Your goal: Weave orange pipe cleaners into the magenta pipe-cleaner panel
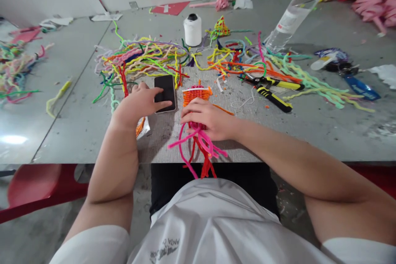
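Observation:
My left hand (139,101) is stretched out with thumb and finger apart, and their tips rest on the dark screen of a phone (164,95) lying on the table. Under my right hand (210,119) lies a small woven yarn piece (196,97), orange at its far end with a white strip across it. The fingers of that hand bend over its middle, and my palm hides part of it. Pink yarn (206,142) in loops and red yarn ends (207,167) trail from its near end over the table edge.
A heap of coloured yarn (145,57) lies beyond the phone. Yellow-black pliers (272,97) rest at right, near pale green yarn (321,84). A white thread spool (193,31), a clear plastic bottle (291,16) and keys (343,68) stand or lie farther back.

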Demonstrator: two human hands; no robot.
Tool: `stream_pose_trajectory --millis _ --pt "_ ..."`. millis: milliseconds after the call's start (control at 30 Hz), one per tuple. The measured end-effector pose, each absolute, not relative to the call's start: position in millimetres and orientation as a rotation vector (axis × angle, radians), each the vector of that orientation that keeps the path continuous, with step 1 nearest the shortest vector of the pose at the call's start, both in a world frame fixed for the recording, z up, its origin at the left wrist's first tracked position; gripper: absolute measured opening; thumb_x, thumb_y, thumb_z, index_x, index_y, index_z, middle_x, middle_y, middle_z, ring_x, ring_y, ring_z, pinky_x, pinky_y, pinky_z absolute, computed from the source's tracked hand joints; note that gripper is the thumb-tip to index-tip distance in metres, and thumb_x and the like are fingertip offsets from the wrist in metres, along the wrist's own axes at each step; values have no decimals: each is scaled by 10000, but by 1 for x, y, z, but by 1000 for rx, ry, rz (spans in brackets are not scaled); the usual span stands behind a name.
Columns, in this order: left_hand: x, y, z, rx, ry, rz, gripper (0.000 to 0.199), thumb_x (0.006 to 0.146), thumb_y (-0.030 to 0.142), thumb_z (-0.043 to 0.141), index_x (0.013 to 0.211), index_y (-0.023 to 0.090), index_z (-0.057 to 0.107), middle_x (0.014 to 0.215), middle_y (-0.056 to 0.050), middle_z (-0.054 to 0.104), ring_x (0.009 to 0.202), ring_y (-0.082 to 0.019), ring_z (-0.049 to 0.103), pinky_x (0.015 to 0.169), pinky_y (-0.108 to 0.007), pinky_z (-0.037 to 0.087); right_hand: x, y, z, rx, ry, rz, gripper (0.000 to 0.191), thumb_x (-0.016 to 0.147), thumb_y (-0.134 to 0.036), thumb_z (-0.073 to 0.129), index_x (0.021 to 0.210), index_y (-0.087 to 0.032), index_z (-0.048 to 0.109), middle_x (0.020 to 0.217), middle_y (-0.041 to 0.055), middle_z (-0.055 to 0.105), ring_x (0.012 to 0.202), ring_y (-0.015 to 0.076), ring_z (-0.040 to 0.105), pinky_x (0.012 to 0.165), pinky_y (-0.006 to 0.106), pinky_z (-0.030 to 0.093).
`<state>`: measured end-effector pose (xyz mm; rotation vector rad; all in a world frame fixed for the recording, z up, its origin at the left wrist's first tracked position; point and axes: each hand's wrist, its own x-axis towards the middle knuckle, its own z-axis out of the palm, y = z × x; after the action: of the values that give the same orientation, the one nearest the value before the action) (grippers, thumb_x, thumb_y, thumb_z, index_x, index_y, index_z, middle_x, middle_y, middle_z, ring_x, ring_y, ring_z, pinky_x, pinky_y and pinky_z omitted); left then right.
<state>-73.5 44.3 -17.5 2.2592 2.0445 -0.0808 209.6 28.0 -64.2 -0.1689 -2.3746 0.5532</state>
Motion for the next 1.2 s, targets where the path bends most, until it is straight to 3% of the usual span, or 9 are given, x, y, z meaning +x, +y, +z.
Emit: stream_pose_trajectory --millis 67,167,300,500,700,833,967,1200 --pt "-73 44 -14 2300 2052 18 757 948 741 573 1531 258 597 1306 -213 619 1282 -456 589 1064 -592 488 210 29 -65 -138 -2384 549 295 940 -136 674 1233 -154 709 1251 173 719 1149 291 574 1032 493 526" --pt "-71 45 -5 2370 1824 21 609 916 610 662 1393 231 665 1127 -123 698 1010 -306 681 896 -404 534 211 29 -64 -161 -2392 549 310 961 -158 646 1267 -164 696 1261 177 717 1164 299 574 1035 514 526" --pt "-53 37 4 2397 1355 -137 364 861 464 715 1140 230 721 943 -18 712 805 -189 643 723 -278 457 214 28 -60 -299 -2400 563 265 1013 -234 612 1252 -154 695 1231 185 701 1141 304 594 1003 505 529" --pt "-24 24 0 2550 1062 6 204 962 380 630 1002 183 663 1011 -70 695 861 -205 642 752 -303 450 220 31 -56 -374 -2436 596 281 996 -280 659 1235 -139 704 1197 191 690 1101 308 636 968 479 543" --pt "-25 25 -3 2562 970 93 163 1021 320 548 1006 189 645 1004 -72 682 874 -196 647 774 -295 478 218 31 -59 -308 -2424 610 273 1036 -317 636 1241 -142 685 1193 187 675 1086 289 639 966 468 543" --pt "-23 23 -6 2578 920 171 179 1023 337 556 1001 187 650 1042 -92 660 929 -216 654 831 -318 508 213 26 -57 -369 -2316 613 217 1064 -382 628 1066 -176 695 1048 117 666 972 245 628 889 406 524" --pt "-19 21 -11 2572 965 143 193 996 334 600 1086 185 682 1102 -106 667 1002 -254 671 887 -358 520 211 22 -55 -466 -2274 600 390 1112 -487 520 929 -179 676 949 82 621 873 223 596 827 392 506" --pt "-10 12 -8 2523 1185 53 158 923 329 677 1006 203 629 1055 -82 629 899 -233 671 785 -335 513 210 26 -63 -262 -2312 704 177 1039 -309 645 1076 -163 737 1058 103 642 927 215 620 828 362 509"
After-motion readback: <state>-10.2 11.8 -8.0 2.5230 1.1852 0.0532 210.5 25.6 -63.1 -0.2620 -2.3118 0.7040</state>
